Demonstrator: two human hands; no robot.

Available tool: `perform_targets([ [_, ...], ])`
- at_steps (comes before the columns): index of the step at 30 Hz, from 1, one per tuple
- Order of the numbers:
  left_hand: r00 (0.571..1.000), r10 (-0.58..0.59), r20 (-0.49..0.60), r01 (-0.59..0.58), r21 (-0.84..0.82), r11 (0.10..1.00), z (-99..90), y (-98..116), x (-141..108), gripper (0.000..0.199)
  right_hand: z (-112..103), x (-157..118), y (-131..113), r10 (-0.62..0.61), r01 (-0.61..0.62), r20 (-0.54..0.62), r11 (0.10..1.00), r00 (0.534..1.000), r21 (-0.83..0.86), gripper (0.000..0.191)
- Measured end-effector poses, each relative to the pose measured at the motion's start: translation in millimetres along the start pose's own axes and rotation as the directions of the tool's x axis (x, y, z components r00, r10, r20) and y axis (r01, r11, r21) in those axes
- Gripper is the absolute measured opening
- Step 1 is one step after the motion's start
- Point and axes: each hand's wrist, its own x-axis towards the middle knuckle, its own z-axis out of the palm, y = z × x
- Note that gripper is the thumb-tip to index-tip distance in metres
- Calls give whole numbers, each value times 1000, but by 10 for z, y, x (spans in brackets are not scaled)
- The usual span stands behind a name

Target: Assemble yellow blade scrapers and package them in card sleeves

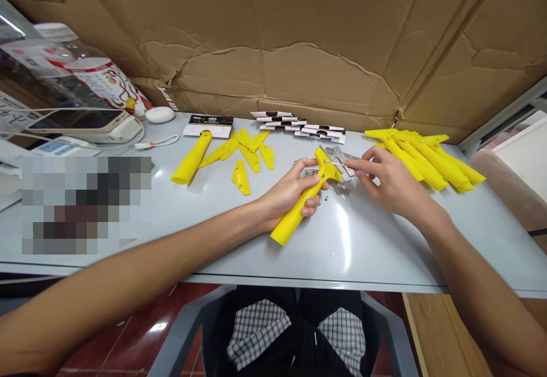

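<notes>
My left hand (290,188) is wrapped around the handle of a yellow plastic scraper (294,214), whose wide head points up and right. A thin metal pin (335,163) runs across that head, and my right hand (388,177) pinches its end between fingertips. Just beyond the head lies a loose heap of steel blades (339,166), partly hidden by the scraper. Tiny metal screws (311,172) are scattered next to my left fingers. A pile of yellow scraper parts (427,158) lies to the right of my right hand.
On the grey table (354,240), yellow plastic pieces (250,158) and a yellow handle (192,158) lie to the left. Printed cards (299,126) stand stacked behind. A phone (81,123) and white round device (160,115) sit far left, against a cardboard backing (273,52).
</notes>
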Motion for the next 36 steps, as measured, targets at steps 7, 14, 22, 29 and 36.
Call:
perform_targets([
  [7,1000,23,0,-23,14,1000,7,-13,-14,29,-28,0,-37,30,-30,31,1000,999,-4,38],
  [14,1000,28,4,-28,-7,1000,-1,-31,-16,33,-53,-9,-101,46,-45,13,998,999,-37,37],
  [22,999,49,15,-50,33,998,-23,-42,-30,31,-134,-17,-175,-52,39,-112,993,992,-111,32],
  [29,998,55,-15,-54,44,998,-1,-36,-28,30,-192,13,-339,-11,86,-292,965,956,246,13],
  [36,998,65,-5,-64,72,995,-3,-59,-48,30,-149,7,-386,76,7,-328,970,942,244,18],
])
